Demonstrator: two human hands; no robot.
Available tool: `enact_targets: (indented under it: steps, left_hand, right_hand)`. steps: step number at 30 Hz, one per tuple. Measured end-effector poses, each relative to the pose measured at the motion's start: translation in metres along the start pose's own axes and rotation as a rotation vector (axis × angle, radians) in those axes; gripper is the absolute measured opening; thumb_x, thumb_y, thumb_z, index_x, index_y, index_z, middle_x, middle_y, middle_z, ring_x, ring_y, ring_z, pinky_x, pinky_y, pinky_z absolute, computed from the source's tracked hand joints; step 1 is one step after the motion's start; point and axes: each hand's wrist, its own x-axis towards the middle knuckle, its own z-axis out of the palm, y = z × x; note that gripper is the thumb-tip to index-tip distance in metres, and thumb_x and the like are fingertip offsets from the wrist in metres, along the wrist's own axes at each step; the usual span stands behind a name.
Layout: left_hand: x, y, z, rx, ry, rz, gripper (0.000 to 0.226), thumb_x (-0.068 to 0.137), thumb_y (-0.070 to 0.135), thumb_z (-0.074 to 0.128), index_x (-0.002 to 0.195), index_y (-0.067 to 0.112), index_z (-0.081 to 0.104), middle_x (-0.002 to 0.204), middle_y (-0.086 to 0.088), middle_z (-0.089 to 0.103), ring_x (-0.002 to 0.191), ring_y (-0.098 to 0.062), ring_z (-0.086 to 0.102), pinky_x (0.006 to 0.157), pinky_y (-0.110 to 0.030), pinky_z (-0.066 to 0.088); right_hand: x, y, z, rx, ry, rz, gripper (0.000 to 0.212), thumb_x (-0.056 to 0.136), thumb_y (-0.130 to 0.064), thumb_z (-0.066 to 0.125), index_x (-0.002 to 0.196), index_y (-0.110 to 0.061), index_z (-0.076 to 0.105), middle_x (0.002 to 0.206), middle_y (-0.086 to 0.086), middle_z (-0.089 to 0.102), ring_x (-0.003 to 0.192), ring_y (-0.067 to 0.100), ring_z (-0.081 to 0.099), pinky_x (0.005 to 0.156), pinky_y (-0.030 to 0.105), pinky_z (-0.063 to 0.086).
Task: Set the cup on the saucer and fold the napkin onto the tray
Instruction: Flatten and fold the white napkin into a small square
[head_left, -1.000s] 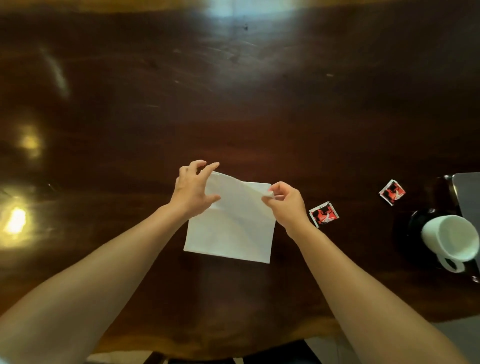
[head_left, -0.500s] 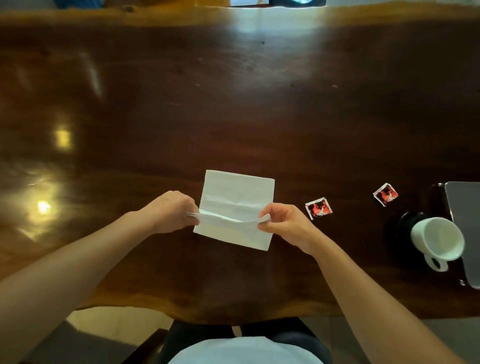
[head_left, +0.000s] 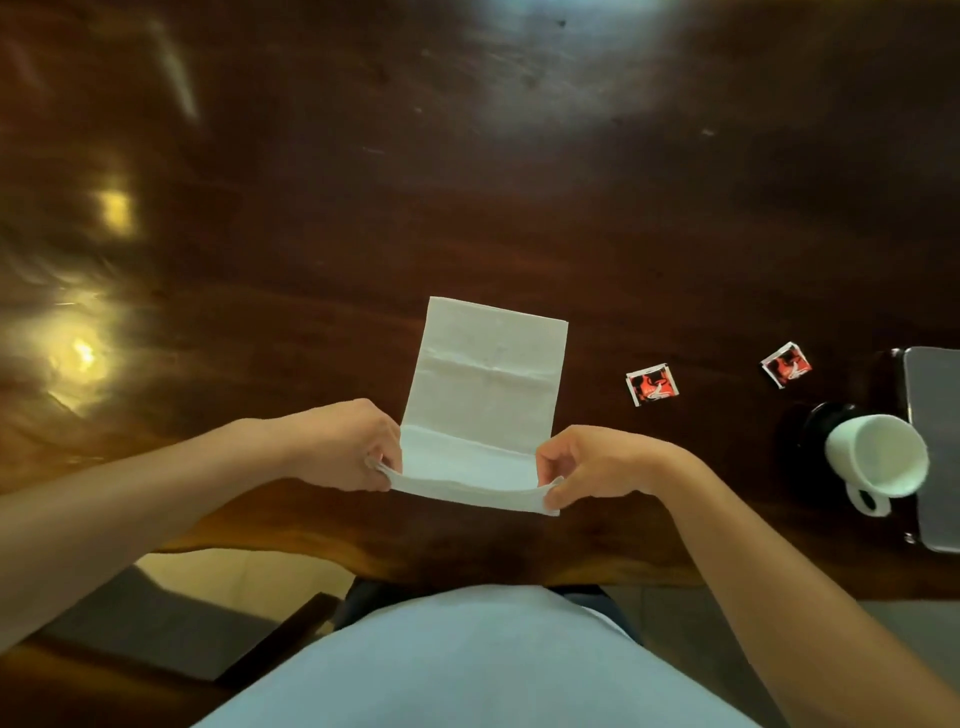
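A white paper napkin (head_left: 488, 379) lies unfolded lengthwise on the dark wooden table (head_left: 467, 182), in front of me. My left hand (head_left: 353, 447) pinches its near left corner. My right hand (head_left: 587, 465) pinches the near right corner. Both lift the near edge off the table. At the right, a white cup (head_left: 878, 460) sits on a black saucer (head_left: 810, 431). Its handle points towards me. The grey tray (head_left: 935, 415) lies just right of the cup, cut off by the frame's edge.
Two small red and white sachets (head_left: 652, 384) (head_left: 786, 364) lie on the table between the napkin and the cup. The table's near edge (head_left: 311, 551) runs just below my hands. A dark chair (head_left: 171, 629) stands at the lower left.
My hands opened the napkin's top layer and drew it from the far edge towards me. The napkin now lies about twice as long, with its near edge raised.
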Motion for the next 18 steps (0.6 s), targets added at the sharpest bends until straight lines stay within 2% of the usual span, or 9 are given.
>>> enact_targets:
  steps: [3,6,9,10,13,16,18]
  left_hand:
    - [0.007,-0.007,-0.017,-0.117,0.072,0.024,0.02,0.088,0.025,0.077,0.107,0.023,0.078,0.092,0.022,0.063,0.089,-0.005,0.066,0.077,-0.022,0.06]
    - [0.026,-0.021,-0.028,-0.331,0.183,-0.027,0.015,0.086,0.02,0.078,0.101,0.024,0.078,0.095,0.014,0.073,0.092,-0.006,0.07,0.079,-0.029,0.062]
    - [0.059,-0.036,-0.036,-0.547,0.345,-0.104,0.008,0.088,0.022,0.075,0.091,0.029,0.076,0.095,0.01,0.076,0.093,-0.008,0.072,0.081,-0.034,0.06]
    - [0.073,-0.04,-0.037,-0.621,0.403,-0.141,0.005,0.09,0.023,0.074,0.093,0.026,0.076,0.097,0.007,0.076,0.094,-0.01,0.072,0.083,-0.037,0.06]
    - [0.115,-0.048,-0.038,-0.8,0.535,-0.24,0.016,0.094,0.027,0.069,0.106,0.017,0.075,0.105,0.002,0.075,0.1,-0.016,0.071,0.09,-0.045,0.059]
    - [0.147,-0.053,-0.037,-0.814,0.64,-0.326,0.026,0.098,0.031,0.063,0.116,0.015,0.072,0.11,0.002,0.074,0.103,-0.017,0.069,0.082,-0.034,0.058]
    - [0.161,-0.054,-0.036,-0.763,0.691,-0.36,0.027,0.1,0.034,0.059,0.114,0.015,0.073,0.106,0.002,0.074,0.099,-0.017,0.069,0.075,-0.03,0.055]
  right_hand:
    - [0.0,0.003,-0.016,0.064,0.054,0.015,0.009,0.086,-0.027,0.075,0.085,-0.022,0.068,0.083,0.001,0.068,0.076,0.014,0.062,0.074,0.032,0.049]
    - [0.016,0.013,-0.031,0.256,0.264,0.031,0.01,0.087,-0.024,0.074,0.091,-0.017,0.069,0.095,0.012,0.073,0.087,0.026,0.069,0.085,0.042,0.056]
    - [0.042,0.021,-0.044,0.425,0.5,0.069,0.005,0.094,-0.022,0.067,0.095,-0.017,0.067,0.099,0.005,0.074,0.094,0.022,0.071,0.086,0.04,0.06]
    - [0.053,0.024,-0.048,0.454,0.559,0.091,0.005,0.096,-0.022,0.065,0.096,-0.018,0.066,0.099,0.003,0.074,0.093,0.02,0.071,0.085,0.039,0.061]
    - [0.086,0.032,-0.056,0.513,0.736,0.155,0.009,0.098,-0.028,0.061,0.097,-0.021,0.066,0.099,-0.001,0.073,0.091,0.017,0.07,0.085,0.044,0.06]
    - [0.113,0.034,-0.058,0.551,0.915,0.19,0.015,0.099,-0.032,0.057,0.097,-0.021,0.067,0.096,-0.001,0.072,0.09,0.016,0.069,0.082,0.045,0.06]
    - [0.125,0.033,-0.059,0.584,0.991,0.19,0.015,0.099,-0.032,0.057,0.098,-0.022,0.067,0.096,-0.003,0.071,0.09,0.015,0.068,0.079,0.042,0.06]
